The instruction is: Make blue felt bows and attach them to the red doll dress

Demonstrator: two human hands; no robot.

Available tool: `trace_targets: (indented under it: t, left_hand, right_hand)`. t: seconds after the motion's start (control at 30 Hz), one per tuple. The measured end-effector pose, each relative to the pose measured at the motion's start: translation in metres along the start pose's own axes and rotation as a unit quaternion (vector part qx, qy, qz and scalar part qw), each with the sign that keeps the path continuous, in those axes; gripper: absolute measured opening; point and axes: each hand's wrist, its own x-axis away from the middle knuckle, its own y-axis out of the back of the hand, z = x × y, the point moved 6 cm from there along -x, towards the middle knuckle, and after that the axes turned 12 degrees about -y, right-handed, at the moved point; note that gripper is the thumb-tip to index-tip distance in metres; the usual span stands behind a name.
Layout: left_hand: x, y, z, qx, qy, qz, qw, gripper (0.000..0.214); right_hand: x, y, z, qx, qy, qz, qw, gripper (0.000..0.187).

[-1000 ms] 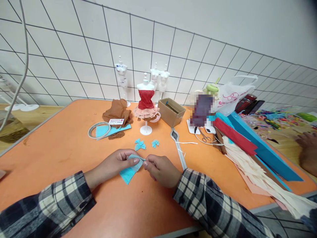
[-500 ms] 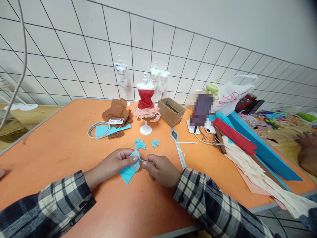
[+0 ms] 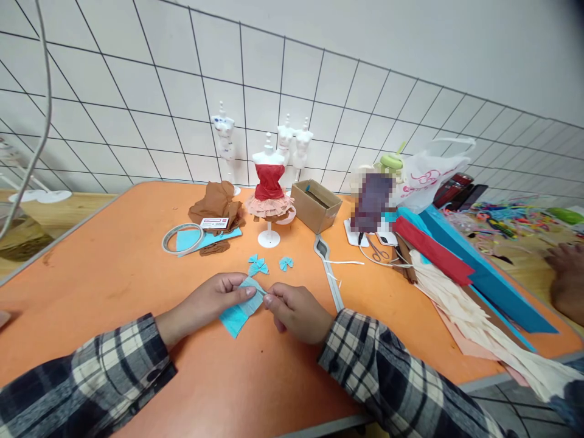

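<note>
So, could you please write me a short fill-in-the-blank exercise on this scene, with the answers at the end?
1. The left hand and right hand hold a thin sheet coloured ____.
2. The dress form in front wears a bodice coloured ____.
3. From the camera's view, the cardboard box stands to the ____ of that dress form.
4. The scissors lie on a tabletop coloured ____.

Missing words: light blue; red; right; orange.

Matt, paper-like blue sheet point(image 3: 235, 319), smooth, softly glossy orange tabletop point(image 3: 219, 380), matt cardboard box point(image 3: 311, 210)
</note>
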Motion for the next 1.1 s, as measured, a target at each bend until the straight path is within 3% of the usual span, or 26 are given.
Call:
trace_targets:
  t: [1.1]
  left_hand:
    - [-0.0007, 0.0007, -0.0028, 0.003, -0.018, -0.005, 1.000, 0.029]
  right_hand:
    - [-0.0017, 0.0000, -0.0002, 0.018, 0.008, -0.034, 0.999, 0.027]
